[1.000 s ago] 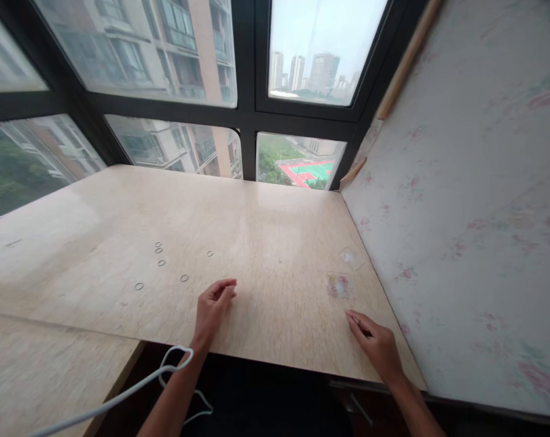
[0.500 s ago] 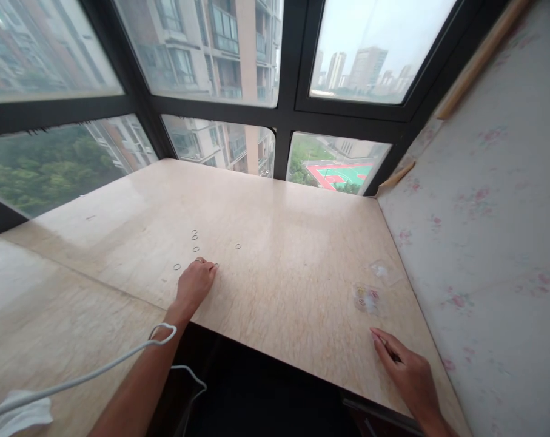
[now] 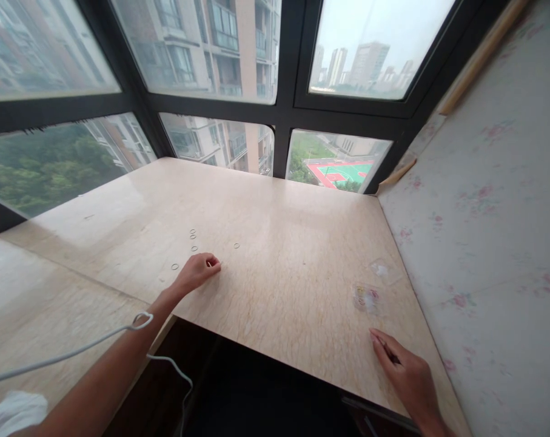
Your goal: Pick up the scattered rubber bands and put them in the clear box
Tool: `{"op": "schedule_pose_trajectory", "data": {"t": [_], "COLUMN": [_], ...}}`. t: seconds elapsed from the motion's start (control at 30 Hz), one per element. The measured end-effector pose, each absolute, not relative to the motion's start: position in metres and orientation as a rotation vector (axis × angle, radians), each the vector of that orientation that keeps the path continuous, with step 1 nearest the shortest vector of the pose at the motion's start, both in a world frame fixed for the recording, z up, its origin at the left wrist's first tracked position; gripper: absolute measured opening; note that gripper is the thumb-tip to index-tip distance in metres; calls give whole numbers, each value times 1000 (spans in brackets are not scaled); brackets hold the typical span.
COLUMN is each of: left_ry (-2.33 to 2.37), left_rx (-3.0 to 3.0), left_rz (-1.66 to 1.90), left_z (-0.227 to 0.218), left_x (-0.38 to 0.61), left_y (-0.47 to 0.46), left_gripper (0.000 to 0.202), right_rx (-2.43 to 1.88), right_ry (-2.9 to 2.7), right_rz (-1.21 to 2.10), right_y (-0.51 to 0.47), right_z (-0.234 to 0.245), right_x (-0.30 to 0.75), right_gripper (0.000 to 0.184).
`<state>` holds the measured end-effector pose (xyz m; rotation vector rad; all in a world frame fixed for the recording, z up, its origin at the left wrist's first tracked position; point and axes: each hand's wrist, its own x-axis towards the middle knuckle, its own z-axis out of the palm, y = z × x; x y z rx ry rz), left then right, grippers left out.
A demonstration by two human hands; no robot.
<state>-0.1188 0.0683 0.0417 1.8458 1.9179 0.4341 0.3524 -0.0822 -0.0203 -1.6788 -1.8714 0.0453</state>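
My left hand (image 3: 198, 271) rests low over the pale stone-patterned sill, thumb and forefinger pinched. A thin ring's edge shows faintly at its fingertips. Just behind and beside this hand lie several loose thin rings: one ring (image 3: 174, 267) to its left, another ring (image 3: 194, 248) right behind it, and a ring (image 3: 237, 246) apart to the right. At the right, my right hand (image 3: 406, 370) is closed in a pinch near the front edge; what it may hold is hidden. Ahead of it sits a small clear plastic box (image 3: 366, 298) with coloured bits in it.
Behind the box lies a clear piece (image 3: 384, 271), perhaps a lid. A white cable (image 3: 65, 352) loops over my left forearm, with a crumpled white tissue (image 3: 17, 413) at lower left. Windows (image 3: 229, 145) bound the sill behind, a flowered wall (image 3: 479, 243) the right.
My left hand has shifted slightly right and turned, its fingertips now pointing more to the right. The cable has slid along the forearm. My right hand stays in place.
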Motion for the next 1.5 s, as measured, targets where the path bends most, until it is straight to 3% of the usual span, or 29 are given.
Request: {"op": "schedule_pose_trajectory", "data": {"t": [0.27, 0.5, 0.83, 1.07, 1.5], "left_ry": [1345, 1010, 727, 668, 942], "left_rx": [1408, 1396, 2315, 2678, 2215], "left_rz": [876, 805, 533, 385, 799], "left_z": [54, 50, 38, 31, 26], "left_x": [-32, 82, 218, 227, 134], "left_y": [58, 61, 58, 65, 49], "left_gripper": [29, 25, 11, 20, 21], "right_rx": [-1678, -1702, -1693, -1674, -1713], "right_ry": [-1784, -1635, -1480, -1426, -1402], "right_rz": [114, 205, 358, 413, 423], "right_y": [-82, -81, -81, -79, -82], "right_z": [-17, -12, -7, -7, -7], "right_x": [349, 344, 343, 344, 347], "right_gripper": [36, 34, 29, 27, 31]}}
